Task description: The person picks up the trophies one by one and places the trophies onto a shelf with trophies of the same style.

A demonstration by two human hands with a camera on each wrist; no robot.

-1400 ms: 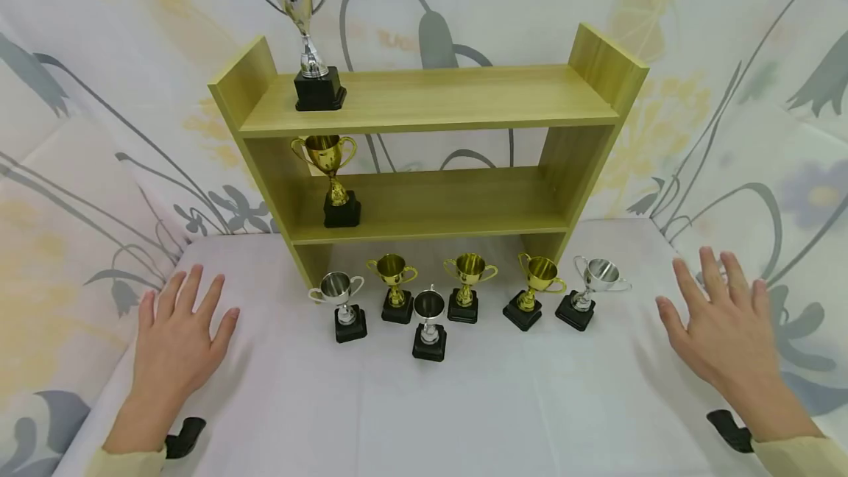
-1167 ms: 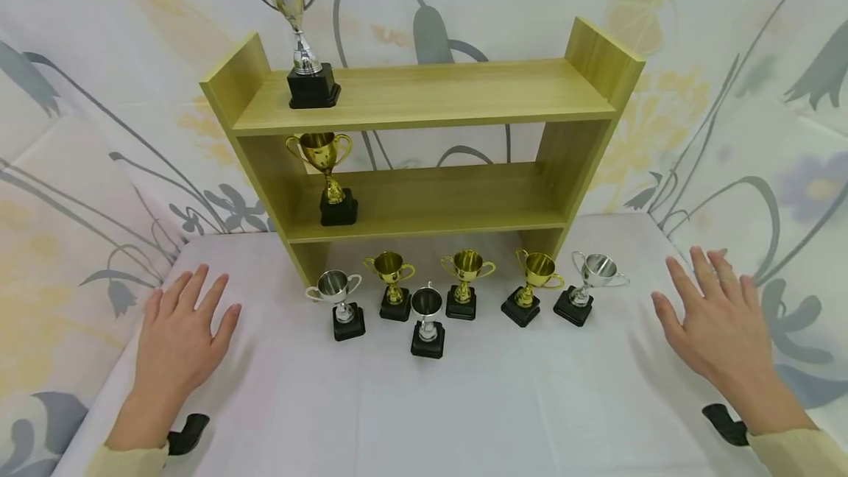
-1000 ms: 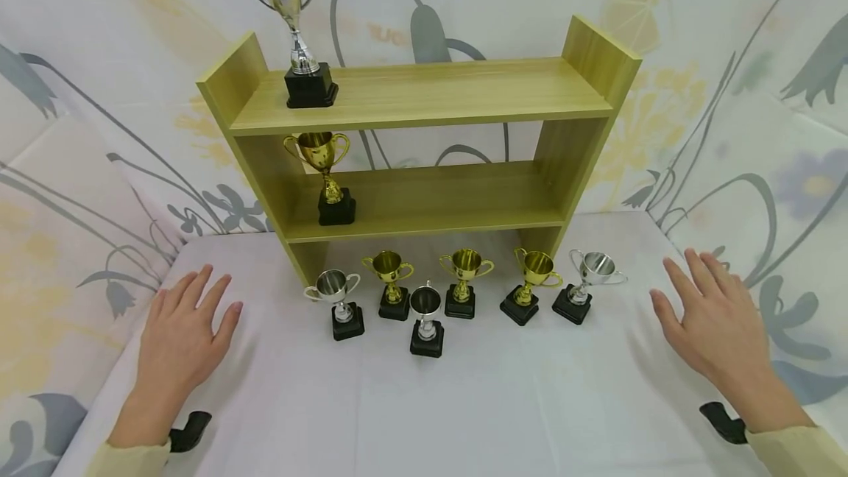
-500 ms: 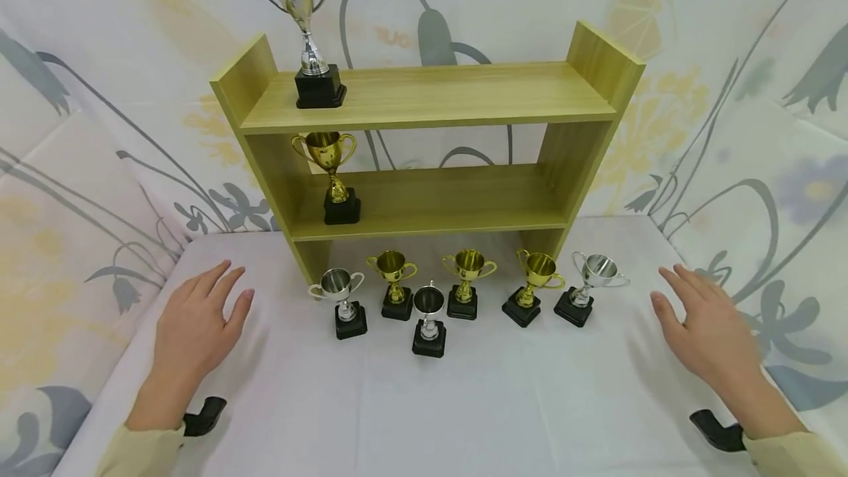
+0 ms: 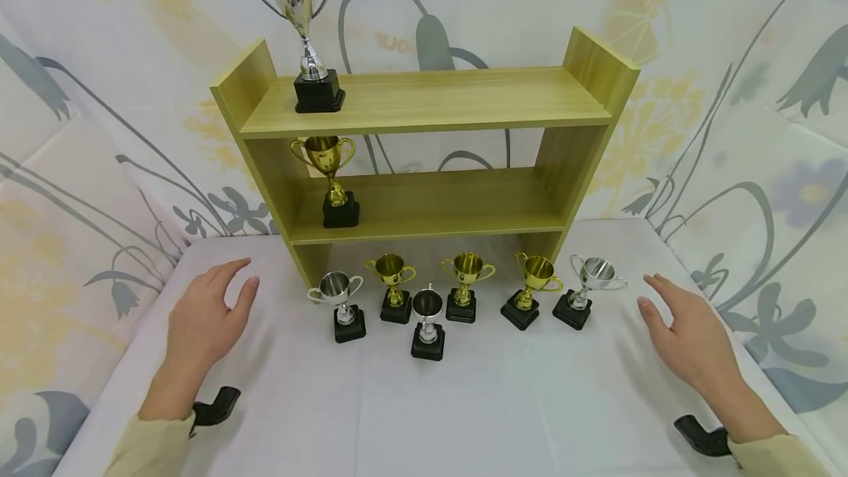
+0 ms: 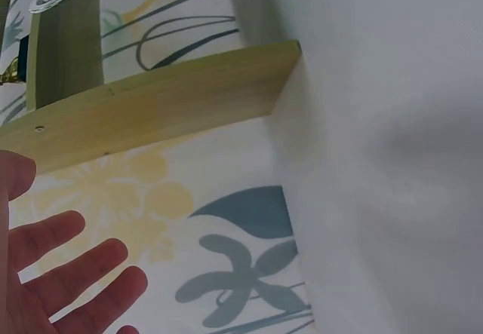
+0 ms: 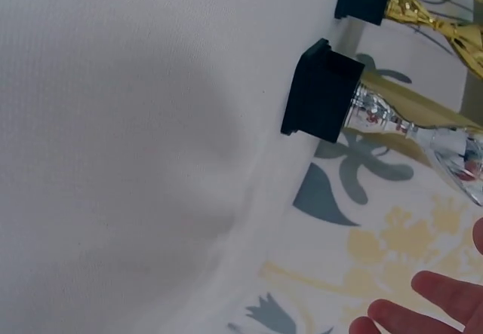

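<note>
Inward come my left hand (image 5: 205, 319) and right hand (image 5: 689, 337), relaxed, empty, nearer the left silver cup (image 5: 336, 288) and right silver cup (image 5: 595, 274) on the table (image 5: 464, 418): an approach, I judge.

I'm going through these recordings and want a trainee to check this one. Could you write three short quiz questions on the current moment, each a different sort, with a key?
1. Count: how many small trophies stand on the white table, and how many of those are gold?
2. True or false: the gold trophy on the lower board of the wooden shelf unit stands at the board's right end.
3. Multiple choice: which trophy is nearest the right hand?
A) the silver one farthest left
B) the silver one farthest right
C) the silver one nearest the camera

Key: 1. Six; three gold. 2. False; it stands toward the left end. 3. B.
</note>
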